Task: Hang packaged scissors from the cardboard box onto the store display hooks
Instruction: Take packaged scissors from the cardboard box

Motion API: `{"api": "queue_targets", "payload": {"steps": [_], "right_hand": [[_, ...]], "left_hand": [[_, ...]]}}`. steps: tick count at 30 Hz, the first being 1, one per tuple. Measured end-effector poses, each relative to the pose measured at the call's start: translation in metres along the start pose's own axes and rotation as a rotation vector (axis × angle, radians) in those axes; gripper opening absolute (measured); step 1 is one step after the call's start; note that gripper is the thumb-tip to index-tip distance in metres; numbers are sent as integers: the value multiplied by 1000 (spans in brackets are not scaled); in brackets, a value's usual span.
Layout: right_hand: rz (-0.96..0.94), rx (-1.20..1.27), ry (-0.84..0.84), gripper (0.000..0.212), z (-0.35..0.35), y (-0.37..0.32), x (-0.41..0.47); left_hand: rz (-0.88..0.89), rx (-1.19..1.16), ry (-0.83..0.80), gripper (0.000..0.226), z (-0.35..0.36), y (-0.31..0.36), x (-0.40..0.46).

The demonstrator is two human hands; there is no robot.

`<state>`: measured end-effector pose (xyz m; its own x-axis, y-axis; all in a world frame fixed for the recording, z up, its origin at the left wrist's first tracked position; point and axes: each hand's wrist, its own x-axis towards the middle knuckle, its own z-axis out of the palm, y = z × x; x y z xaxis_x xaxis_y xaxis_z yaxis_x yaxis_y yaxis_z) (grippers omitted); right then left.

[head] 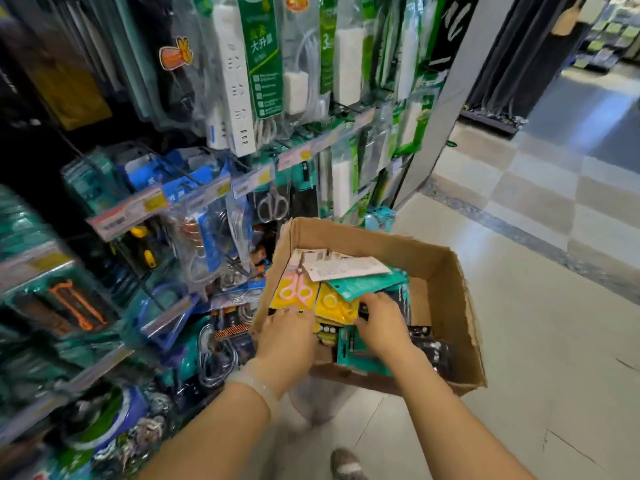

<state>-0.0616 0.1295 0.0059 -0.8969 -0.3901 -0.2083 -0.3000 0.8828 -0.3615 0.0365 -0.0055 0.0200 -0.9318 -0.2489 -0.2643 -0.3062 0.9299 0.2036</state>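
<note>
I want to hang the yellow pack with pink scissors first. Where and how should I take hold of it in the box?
Probably by its near bottom edge, coming from above on the left. The yellow card pack with pink scissors lies flat against the left wall of the brown cardboard box, its top tucked under a white card. The left hand already rests at that free edge, so pinch there and slide it out toward you.

Fingertips of the left hand [289,327] and right hand [379,323] buried among packs [332,303] in the box [446,306]; grip unclear. Rack goods [86,306] at left smeared by blur. Shoe [346,465] cut off at the bottom edge.
</note>
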Motion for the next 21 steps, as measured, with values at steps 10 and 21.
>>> {"api": "queue_targets", "payload": {"steps": [10, 21], "right_hand": [[-291, -198, -116, 70, -8, 39, 93], [-506, -286, -263, 60, 2, 41, 137]], "left_hand": [[-268, -103, 16, 45, 2, 43, 48], [-433, -139, 20, 46, 13, 62, 55]]}}
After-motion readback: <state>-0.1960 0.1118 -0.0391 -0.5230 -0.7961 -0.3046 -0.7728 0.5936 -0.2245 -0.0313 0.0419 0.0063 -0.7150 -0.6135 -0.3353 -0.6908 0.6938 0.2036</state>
